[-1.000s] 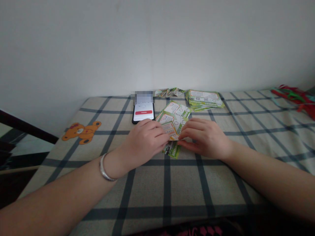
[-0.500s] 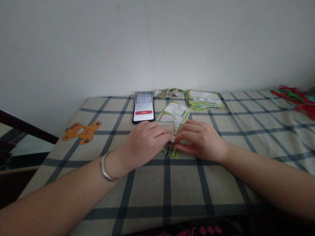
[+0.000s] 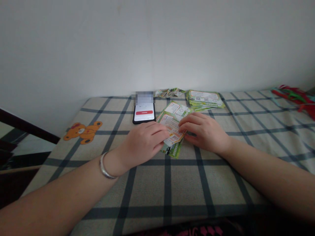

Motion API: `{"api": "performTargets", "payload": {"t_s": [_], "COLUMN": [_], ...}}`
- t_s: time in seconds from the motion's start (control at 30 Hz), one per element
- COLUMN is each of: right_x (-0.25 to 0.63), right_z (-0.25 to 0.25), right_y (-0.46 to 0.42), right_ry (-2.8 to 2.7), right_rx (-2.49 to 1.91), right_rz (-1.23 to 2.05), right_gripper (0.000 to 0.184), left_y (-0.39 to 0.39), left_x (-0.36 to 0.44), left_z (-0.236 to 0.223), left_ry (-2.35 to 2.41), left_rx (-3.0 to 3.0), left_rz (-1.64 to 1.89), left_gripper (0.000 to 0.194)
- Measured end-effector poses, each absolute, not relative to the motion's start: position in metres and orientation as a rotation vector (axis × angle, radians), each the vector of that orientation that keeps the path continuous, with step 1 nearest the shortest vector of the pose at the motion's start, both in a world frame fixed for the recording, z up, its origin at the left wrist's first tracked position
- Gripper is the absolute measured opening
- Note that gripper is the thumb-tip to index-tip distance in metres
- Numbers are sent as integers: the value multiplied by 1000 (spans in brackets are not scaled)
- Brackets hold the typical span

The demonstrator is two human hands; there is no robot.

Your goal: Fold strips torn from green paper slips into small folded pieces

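Observation:
Between my hands is a printed paper leaflet [image 3: 173,136], white and orange on the side that shows, with creases in it. My left hand [image 3: 145,141] pinches its left edge, fingers closed; a silver bangle circles that wrist. My right hand [image 3: 204,132] grips the right edge with thumb and fingertips. Beneath and behind the held one lie other green-and-white leaflets [image 3: 176,107], partly covered by it and by my fingers. A green corner [image 3: 174,152] of another sheet sticks out below, toward me.
A phone [image 3: 144,113] with a lit screen lies just beyond my left hand. Folded papers [image 3: 169,92] sit against the wall, beside a stack of leaflets [image 3: 205,99]. Red and green fabric [image 3: 297,100] lies far right. The checked tablecloth [image 3: 147,190] carries an orange bear figure [image 3: 83,132].
The held leaflet has opened out between my hands and shows more of its printed face. My right hand has shifted slightly away from me and to the right; my left has barely moved.

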State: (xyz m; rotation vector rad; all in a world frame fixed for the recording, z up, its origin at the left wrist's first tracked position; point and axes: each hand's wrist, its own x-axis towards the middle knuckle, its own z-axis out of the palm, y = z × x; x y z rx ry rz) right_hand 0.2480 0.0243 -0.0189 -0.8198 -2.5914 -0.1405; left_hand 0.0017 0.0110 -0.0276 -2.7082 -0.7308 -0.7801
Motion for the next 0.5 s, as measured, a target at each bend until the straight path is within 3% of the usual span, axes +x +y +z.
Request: {"api": "performTargets", "payload": {"t_s": [0.5], "right_x": [251], "right_z": [-20], "right_y": [23], "right_ry": [-2424], "right_rx": [-963], "right_rz": [-79], "right_gripper": [4], "left_y": [14], "left_x": [-1], "left_z": [-26], "left_ry": [-855], "left_rx": [-2745], "left_rz": [-830], "left_gripper": [10]}}
